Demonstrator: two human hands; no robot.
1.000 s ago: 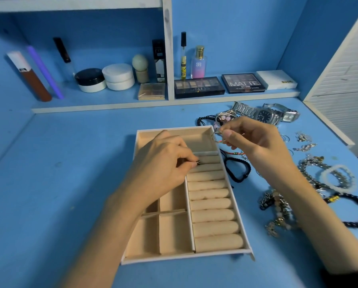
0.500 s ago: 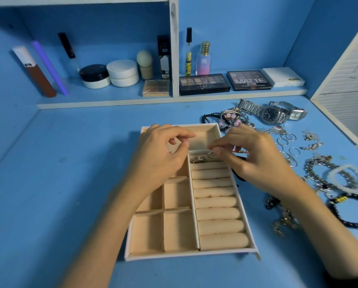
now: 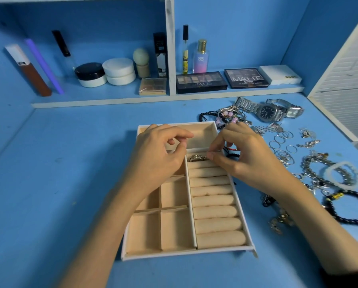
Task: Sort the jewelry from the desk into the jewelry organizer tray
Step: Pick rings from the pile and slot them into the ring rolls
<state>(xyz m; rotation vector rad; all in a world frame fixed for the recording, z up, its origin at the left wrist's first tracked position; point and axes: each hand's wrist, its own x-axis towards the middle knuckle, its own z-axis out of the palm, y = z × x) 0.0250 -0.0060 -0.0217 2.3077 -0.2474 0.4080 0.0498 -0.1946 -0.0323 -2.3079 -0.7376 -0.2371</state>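
Observation:
The beige jewelry organizer tray (image 3: 186, 252) lies mid-desk, with ring rolls down its right side and square compartments on the left. A silver ring (image 3: 196, 158) sits in the top ring slot. My right hand (image 3: 244, 156) pinches another small ring at that same slot, right of the seated ring; its fingertips hide most of it. My left hand (image 3: 159, 156) hovers over the tray's upper left with curled fingers, thumb near the index, holding nothing. Loose jewelry lies right of the tray: two watches (image 3: 267, 111), silver hoop rings (image 3: 282, 142), a silver chain (image 3: 313, 165).
A pink-bead bracelet (image 3: 225, 117), a white bead bracelet (image 3: 342, 175) and a black bead bracelet (image 3: 349, 206) also lie on the desk at the right. A shelf behind holds cosmetics and eyeshadow palettes (image 3: 201, 82). A white louvred panel (image 3: 344, 84) bounds the right side.
My right hand came down from above the tray's back to the top ring slot with its ring. My left hand let go of its ring in the slot and lifted back.

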